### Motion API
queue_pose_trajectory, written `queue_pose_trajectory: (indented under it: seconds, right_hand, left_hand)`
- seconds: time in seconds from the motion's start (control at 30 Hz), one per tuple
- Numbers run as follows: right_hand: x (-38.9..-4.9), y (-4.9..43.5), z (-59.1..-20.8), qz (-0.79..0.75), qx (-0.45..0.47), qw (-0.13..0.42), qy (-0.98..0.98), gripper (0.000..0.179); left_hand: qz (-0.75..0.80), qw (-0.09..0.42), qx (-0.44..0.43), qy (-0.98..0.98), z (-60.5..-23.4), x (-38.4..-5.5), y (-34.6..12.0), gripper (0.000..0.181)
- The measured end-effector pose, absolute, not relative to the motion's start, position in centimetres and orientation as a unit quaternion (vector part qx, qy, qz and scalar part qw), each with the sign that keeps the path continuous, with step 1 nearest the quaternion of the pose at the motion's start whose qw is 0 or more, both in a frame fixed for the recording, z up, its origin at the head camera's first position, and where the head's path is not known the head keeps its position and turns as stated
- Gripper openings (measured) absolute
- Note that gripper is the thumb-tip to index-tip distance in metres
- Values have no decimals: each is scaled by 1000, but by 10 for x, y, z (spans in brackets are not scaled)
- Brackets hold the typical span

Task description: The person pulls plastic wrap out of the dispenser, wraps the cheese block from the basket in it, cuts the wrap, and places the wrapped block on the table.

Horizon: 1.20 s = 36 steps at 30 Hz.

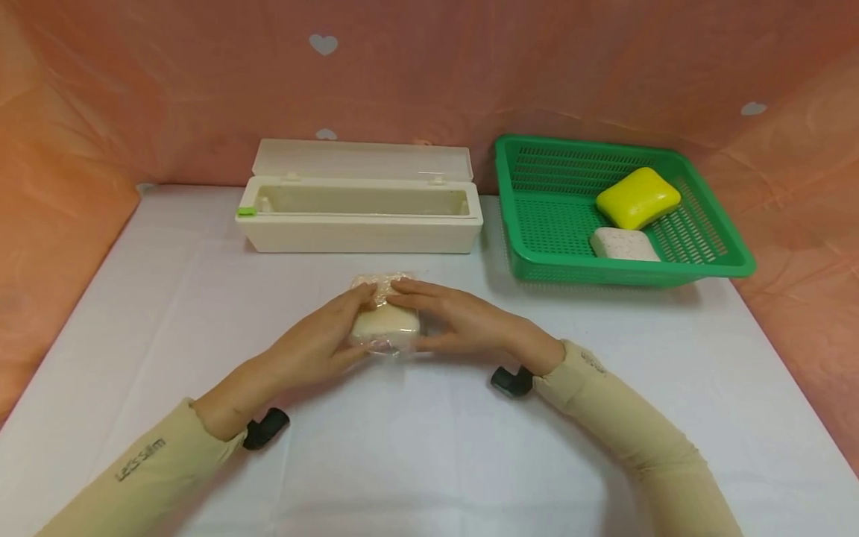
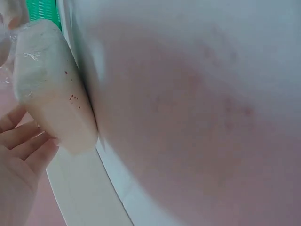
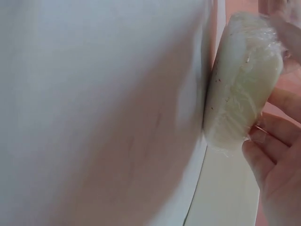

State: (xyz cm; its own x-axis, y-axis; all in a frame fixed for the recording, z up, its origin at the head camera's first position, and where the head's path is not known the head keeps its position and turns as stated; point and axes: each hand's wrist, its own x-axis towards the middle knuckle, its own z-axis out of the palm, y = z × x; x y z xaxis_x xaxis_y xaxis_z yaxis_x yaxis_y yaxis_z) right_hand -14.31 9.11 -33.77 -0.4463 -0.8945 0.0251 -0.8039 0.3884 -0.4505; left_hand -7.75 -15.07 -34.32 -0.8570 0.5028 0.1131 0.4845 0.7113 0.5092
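Note:
A cream bar of soap (image 1: pixel 385 322), partly covered in crinkled clear plastic film (image 1: pixel 382 287), rests on the table between the two hands. From its left side the left hand (image 1: pixel 315 335) holds it, fingers at the far edge and thumb at the near one. The right hand (image 1: pixel 463 317) grips the opposite side, with its fingers over the film on top. Small reddish specks mark the bar's side (image 2: pixel 70 92) in the left wrist view. Film lies tight and wrinkled over the bar (image 3: pixel 244 80) in the right wrist view.
Behind the hands stands a long white box (image 1: pixel 362 235), its lid (image 1: pixel 362 158) raised and a green slider (image 1: pixel 247 212) at its left end. A green basket (image 1: pixel 537 265) at the back right contains a yellow soap bar (image 1: pixel 637 198) and a speckled white block (image 1: pixel 624 245).

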Motion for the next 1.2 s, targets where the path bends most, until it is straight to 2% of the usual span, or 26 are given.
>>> queue_pose_trajectory:
  seconds: [0.2, 0.47, 0.7, 0.87, 1.07, 1.2]
  right_hand:
    - [-145, 91, -341, -275, -496, 128, 814, 56]
    - [-147, 84, -342, -364, -436, 94, 818, 39]
    - [-146, 78, -343, -380, -426, 70, 818, 35]
    - [-146, 74, -346, -378, -424, 63, 820, 25]
    - [-146, 71, -347, -355, -425, 61, 830, 13]
    - [-145, 70, -347, -346, -419, 63, 837, 12]
  left_hand:
    - [319, 7, 233, 918, -342, -76, -147, 52]
    - [402, -7, 161, 901, -342, -79, -141, 39]
    - [421, -33, 156, 893, -344, -83, -137, 45]
    - [424, -49, 161, 890, -345, -86, -137, 43]
    - [429, -37, 151, 890, -348, -88, -134, 39]
    - [412, -26, 154, 898, -349, -89, -131, 36]
